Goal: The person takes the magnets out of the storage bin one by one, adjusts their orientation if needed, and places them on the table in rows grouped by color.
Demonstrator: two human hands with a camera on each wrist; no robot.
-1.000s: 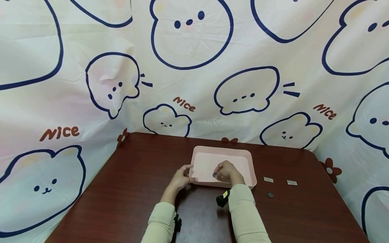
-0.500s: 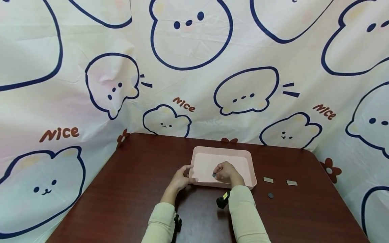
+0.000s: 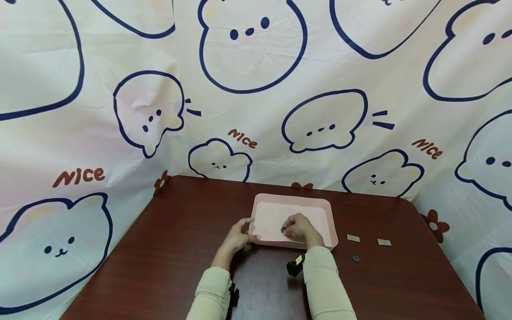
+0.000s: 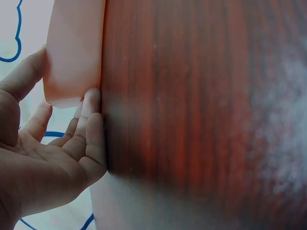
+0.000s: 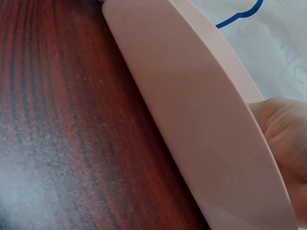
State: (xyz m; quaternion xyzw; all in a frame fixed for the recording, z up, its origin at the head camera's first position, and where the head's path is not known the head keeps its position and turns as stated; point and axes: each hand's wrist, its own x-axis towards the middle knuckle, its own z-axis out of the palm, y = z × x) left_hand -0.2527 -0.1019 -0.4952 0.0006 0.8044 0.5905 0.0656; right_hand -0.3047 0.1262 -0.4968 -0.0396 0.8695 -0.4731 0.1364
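We saw a printed cloth backdrop (image 3: 256,89) with cartoon bears and the word "Nice" rising behind and to both sides of the pink tray. The dark wooden surface (image 3: 168,249) carried that tray (image 3: 294,201), which sat near the surface's middle and served as our landmark. It was a shallow rectangular tray with rounded corners, and we also saw its near wall close up in the right wrist view (image 5: 192,105) and its near left corner in the left wrist view (image 4: 74,52).

Our left hand (image 3: 238,236) was at the tray's near left corner. In the left wrist view the left hand (image 4: 53,153) lay with fingers fairly straight, fingertips against the tray's corner wall and the thumb on the other side of that corner, so it steadied the tray rather than curled round it.

Our right hand (image 3: 299,226) reached over the tray's near wall and hung inside it, fingers curled, pinching a small dark round disc (image 3: 283,230) just above the tray floor. The right wrist view showed only part of the right hand (image 5: 288,134) behind the tray wall.

To the right of the tray, on the surface, lay two small grey rectangular plates, one (image 3: 353,238) close to the tray and one (image 3: 384,242) farther out. A second dark disc (image 3: 355,258) lay nearer us than those plates.
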